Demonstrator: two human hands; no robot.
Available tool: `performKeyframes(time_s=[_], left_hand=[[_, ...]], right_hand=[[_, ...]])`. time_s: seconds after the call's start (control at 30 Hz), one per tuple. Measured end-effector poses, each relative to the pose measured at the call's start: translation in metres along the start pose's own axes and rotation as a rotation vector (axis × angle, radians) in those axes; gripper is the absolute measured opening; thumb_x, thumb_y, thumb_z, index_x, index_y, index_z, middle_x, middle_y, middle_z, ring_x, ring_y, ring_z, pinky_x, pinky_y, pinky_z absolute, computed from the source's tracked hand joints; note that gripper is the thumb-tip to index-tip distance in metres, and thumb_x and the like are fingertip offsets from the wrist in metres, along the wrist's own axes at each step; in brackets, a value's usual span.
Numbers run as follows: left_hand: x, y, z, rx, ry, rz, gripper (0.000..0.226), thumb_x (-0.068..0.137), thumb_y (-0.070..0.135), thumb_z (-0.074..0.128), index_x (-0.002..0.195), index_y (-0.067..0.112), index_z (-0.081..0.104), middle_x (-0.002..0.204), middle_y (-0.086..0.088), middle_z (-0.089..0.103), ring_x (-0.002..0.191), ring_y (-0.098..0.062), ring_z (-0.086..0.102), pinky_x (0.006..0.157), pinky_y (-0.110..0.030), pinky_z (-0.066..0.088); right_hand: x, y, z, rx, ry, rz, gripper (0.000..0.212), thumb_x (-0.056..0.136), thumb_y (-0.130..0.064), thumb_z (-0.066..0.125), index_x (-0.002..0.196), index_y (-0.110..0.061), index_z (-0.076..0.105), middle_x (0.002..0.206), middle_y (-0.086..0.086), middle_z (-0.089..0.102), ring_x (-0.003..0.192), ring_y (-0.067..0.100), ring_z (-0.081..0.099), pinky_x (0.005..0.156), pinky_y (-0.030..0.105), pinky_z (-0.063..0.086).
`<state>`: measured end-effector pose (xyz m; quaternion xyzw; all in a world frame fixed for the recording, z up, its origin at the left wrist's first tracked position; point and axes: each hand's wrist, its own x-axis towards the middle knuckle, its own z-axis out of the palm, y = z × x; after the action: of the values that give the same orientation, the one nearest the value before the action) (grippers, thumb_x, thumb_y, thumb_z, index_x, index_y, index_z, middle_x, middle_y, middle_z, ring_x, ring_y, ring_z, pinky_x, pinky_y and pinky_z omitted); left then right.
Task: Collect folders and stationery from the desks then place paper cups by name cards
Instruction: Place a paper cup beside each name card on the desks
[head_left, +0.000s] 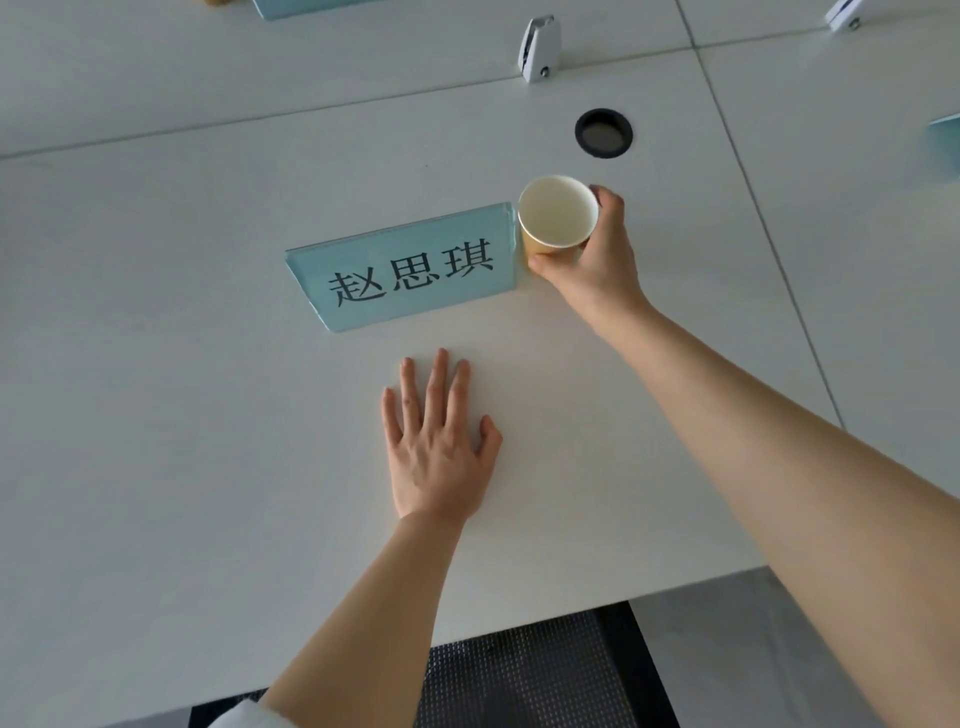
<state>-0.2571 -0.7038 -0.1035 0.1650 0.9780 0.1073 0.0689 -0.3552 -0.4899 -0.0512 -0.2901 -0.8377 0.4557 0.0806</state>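
A yellow paper cup (557, 214) with a white, empty inside stands upright just right of a light blue name card (410, 270) printed with three black characters. My right hand (597, 260) grips the cup from its right side, thumb at the front and fingers round the back. The cup's base is hidden by my hand, so whether it touches the desk is unclear. My left hand (436, 447) rests flat on the white desk (182, 415) below the card, fingers straight and spread.
A black cable hole (602, 132) lies behind the cup. White partition clamps (539, 48) stand at the desk seams. Another blue card edge (945, 145) shows at far right. A dark mesh chair (519, 670) sits under the near desk edge.
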Motion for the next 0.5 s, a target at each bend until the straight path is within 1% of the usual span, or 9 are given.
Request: performKeyframes(time_s=[0.07, 0.13, 0.2, 0.3, 0.37, 0.43, 0.5], left_hand=[[0.0, -0.001, 0.0, 0.003, 0.001, -0.001, 0.062, 0.092, 0.041, 0.04, 0.149, 0.017, 0.038, 0.159, -0.002, 0.031, 0.15, -0.034, 0.014, 0.119, -0.053, 0.015], [0.0, -0.001, 0.001, 0.004, -0.009, 0.003, 0.062, 0.092, 0.042, 0.04, 0.149, 0.018, 0.036, 0.16, -0.002, 0.03, 0.15, -0.033, 0.013, 0.12, -0.053, 0.014], [0.001, -0.002, 0.001, 0.011, -0.018, 0.008, 0.062, 0.092, 0.042, 0.039, 0.15, 0.019, 0.034, 0.16, -0.002, 0.027, 0.15, -0.033, 0.011, 0.12, -0.053, 0.012], [0.001, -0.003, 0.001, 0.024, -0.06, 0.003, 0.064, 0.093, 0.043, 0.036, 0.152, 0.019, 0.028, 0.162, -0.001, 0.021, 0.151, -0.033, 0.006, 0.121, -0.053, 0.008], [0.0, -0.002, -0.001, 0.042, -0.101, -0.001, 0.066, 0.093, 0.044, 0.031, 0.154, 0.02, 0.021, 0.164, 0.0, 0.014, 0.151, -0.032, 0.0, 0.121, -0.052, 0.004], [0.002, 0.001, -0.004, 0.056, -0.171, -0.026, 0.067, 0.095, 0.044, 0.027, 0.156, 0.021, 0.011, 0.165, 0.001, 0.002, 0.151, -0.03, -0.009, 0.122, -0.051, -0.002], [0.004, 0.009, -0.011, 0.046, -0.24, -0.078, 0.067, 0.098, 0.041, 0.028, 0.157, 0.02, 0.003, 0.165, 0.001, -0.009, 0.15, -0.03, -0.015, 0.121, -0.05, -0.005]], right_hand=[[-0.005, 0.005, 0.002, -0.013, -0.024, 0.015, 0.084, 0.069, -0.021, 0.079, 0.138, -0.013, 0.032, 0.13, 0.006, 0.051, 0.114, 0.022, 0.054, 0.091, 0.03, 0.046], [-0.019, 0.015, -0.001, -0.071, -0.051, 0.038, 0.083, 0.075, -0.017, 0.076, 0.142, -0.01, 0.028, 0.132, 0.01, 0.049, 0.119, 0.022, 0.052, 0.093, 0.027, 0.04], [-0.04, 0.025, -0.01, -0.149, -0.062, 0.04, 0.074, 0.083, -0.012, 0.069, 0.144, -0.006, 0.027, 0.136, 0.015, 0.046, 0.127, 0.023, 0.047, 0.098, 0.025, 0.035], [-0.084, 0.039, -0.031, -0.238, -0.052, -0.021, 0.058, 0.086, -0.004, 0.061, 0.139, 0.002, 0.037, 0.135, 0.02, 0.049, 0.129, 0.03, 0.046, 0.101, 0.024, 0.028], [-0.117, 0.051, -0.053, -0.271, -0.054, -0.032, 0.052, 0.087, -0.002, 0.059, 0.135, 0.004, 0.042, 0.132, 0.021, 0.052, 0.127, 0.033, 0.047, 0.103, 0.027, 0.029], [-0.148, 0.064, -0.073, -0.281, -0.086, -0.001, 0.048, 0.088, -0.003, 0.058, 0.134, 0.003, 0.044, 0.13, 0.019, 0.053, 0.124, 0.032, 0.049, 0.101, 0.027, 0.032], [-0.175, 0.077, -0.09, -0.287, -0.123, 0.044, 0.045, 0.09, -0.005, 0.057, 0.133, 0.001, 0.045, 0.127, 0.016, 0.055, 0.121, 0.031, 0.051, 0.099, 0.027, 0.033]])
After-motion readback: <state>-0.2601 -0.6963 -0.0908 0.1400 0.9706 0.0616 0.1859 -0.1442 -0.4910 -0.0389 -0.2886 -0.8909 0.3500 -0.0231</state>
